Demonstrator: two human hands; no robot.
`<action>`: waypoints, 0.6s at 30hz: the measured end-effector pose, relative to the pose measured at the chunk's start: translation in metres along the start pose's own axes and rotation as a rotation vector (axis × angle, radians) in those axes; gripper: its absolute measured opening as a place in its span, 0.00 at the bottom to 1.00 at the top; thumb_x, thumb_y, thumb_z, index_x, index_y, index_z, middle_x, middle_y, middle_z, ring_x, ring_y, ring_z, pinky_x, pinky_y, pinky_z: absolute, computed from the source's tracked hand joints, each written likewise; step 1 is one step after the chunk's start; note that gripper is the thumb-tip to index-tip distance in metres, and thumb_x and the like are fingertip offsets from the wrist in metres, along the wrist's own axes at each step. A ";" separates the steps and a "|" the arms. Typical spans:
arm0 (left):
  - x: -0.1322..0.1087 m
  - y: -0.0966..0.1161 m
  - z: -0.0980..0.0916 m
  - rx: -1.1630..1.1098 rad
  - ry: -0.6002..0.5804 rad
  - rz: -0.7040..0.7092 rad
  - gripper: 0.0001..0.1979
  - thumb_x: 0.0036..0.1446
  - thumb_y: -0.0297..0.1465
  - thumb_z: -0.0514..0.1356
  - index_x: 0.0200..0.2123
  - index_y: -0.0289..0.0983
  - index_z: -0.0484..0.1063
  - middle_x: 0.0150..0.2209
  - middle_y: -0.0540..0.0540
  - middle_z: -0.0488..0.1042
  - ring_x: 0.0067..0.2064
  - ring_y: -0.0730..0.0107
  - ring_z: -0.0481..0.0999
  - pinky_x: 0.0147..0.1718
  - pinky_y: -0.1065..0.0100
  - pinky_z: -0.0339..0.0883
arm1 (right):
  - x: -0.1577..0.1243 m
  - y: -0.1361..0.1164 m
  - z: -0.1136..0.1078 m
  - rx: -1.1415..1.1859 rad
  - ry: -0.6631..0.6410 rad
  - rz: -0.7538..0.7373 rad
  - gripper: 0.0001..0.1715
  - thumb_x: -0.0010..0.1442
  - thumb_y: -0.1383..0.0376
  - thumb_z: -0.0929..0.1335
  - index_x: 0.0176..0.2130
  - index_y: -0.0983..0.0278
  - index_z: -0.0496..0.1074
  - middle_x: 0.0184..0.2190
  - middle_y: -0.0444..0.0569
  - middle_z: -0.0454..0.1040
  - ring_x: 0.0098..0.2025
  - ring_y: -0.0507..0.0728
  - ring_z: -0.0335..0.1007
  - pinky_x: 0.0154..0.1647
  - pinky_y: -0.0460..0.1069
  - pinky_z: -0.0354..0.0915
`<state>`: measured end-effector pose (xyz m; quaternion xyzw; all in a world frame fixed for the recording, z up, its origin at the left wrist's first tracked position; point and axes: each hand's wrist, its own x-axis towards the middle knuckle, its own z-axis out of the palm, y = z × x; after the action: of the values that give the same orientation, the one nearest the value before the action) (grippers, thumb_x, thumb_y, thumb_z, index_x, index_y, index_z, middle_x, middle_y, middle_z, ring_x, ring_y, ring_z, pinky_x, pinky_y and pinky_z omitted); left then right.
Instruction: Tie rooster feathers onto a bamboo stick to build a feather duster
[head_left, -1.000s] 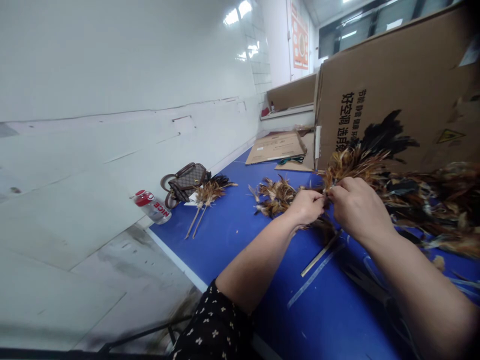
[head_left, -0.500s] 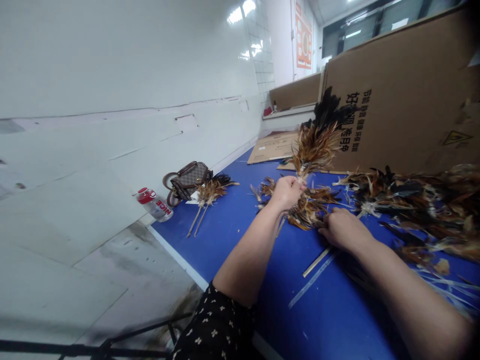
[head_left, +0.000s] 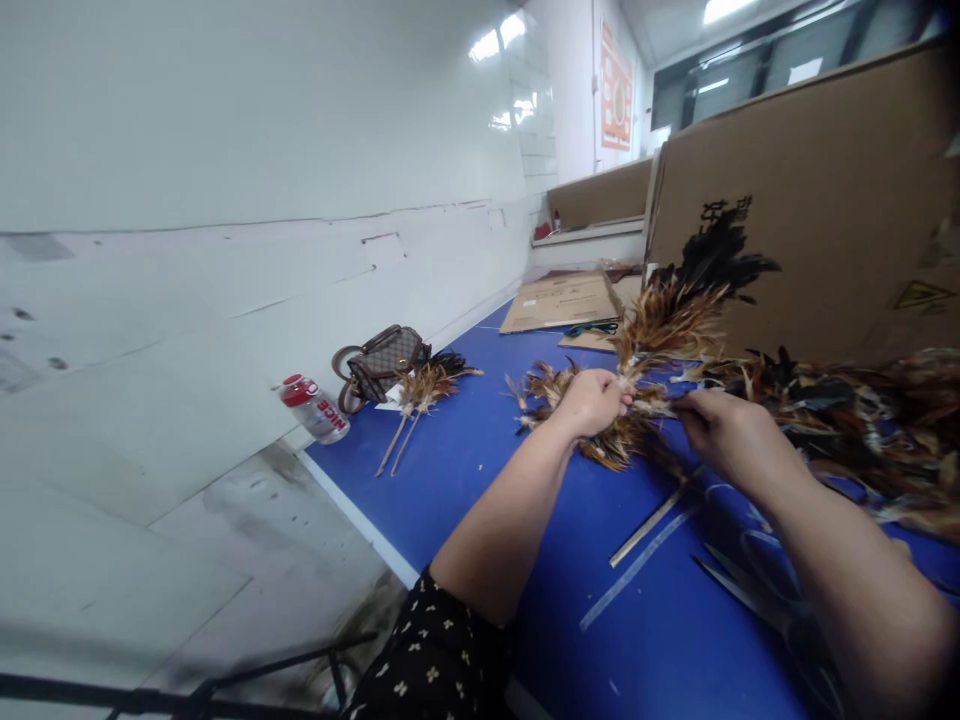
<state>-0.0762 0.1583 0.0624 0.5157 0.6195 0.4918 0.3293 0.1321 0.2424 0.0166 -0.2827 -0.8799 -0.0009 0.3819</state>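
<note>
My left hand is closed around the base of a bunch of brown and black feathers that fans up and to the right. Just to its right, my right hand pinches more feathers at the bunch's base, fingers pressed together. Under both hands lies a small heap of brown feathers on the blue table. A large pile of loose feathers spreads along the table to the right. A thin wooden stick lies on the table below my right wrist.
A big cardboard box stands behind the feather pile. Flat cardboard sheets lie at the far end. At the table's left edge are a brown handbag, a plastic bottle with a red cap and two small feather dusters on sticks.
My left hand has lowered the feather bunch and tilted it to the right. My right hand has lifted off the table and come up to the bunch's base.
</note>
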 end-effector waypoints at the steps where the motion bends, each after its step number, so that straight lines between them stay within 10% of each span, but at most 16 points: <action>1: 0.000 -0.001 0.002 0.011 -0.019 -0.009 0.14 0.71 0.27 0.58 0.30 0.35 0.74 0.22 0.51 0.74 0.23 0.76 0.68 0.28 0.73 0.59 | 0.001 -0.001 -0.003 -0.009 0.020 -0.004 0.12 0.69 0.66 0.66 0.40 0.62 0.81 0.36 0.53 0.83 0.35 0.60 0.80 0.39 0.52 0.71; 13: -0.009 0.001 0.025 -0.058 -0.100 -0.053 0.16 0.71 0.24 0.54 0.28 0.34 0.72 0.22 0.51 0.71 0.23 0.78 0.68 0.26 0.75 0.59 | 0.003 -0.025 -0.019 -0.244 0.035 -0.077 0.15 0.72 0.69 0.63 0.38 0.61 0.78 0.38 0.53 0.79 0.34 0.60 0.75 0.32 0.53 0.64; 18: -0.005 -0.005 0.031 -0.170 -0.022 -0.038 0.15 0.70 0.30 0.59 0.28 0.36 0.67 0.22 0.54 0.66 0.22 0.79 0.63 0.25 0.75 0.55 | 0.005 -0.035 -0.022 -0.044 0.216 0.002 0.16 0.72 0.65 0.65 0.53 0.61 0.79 0.53 0.58 0.79 0.46 0.64 0.80 0.43 0.55 0.74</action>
<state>-0.0482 0.1616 0.0481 0.4795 0.5816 0.5305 0.3879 0.1266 0.2108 0.0432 -0.2900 -0.8332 -0.0505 0.4681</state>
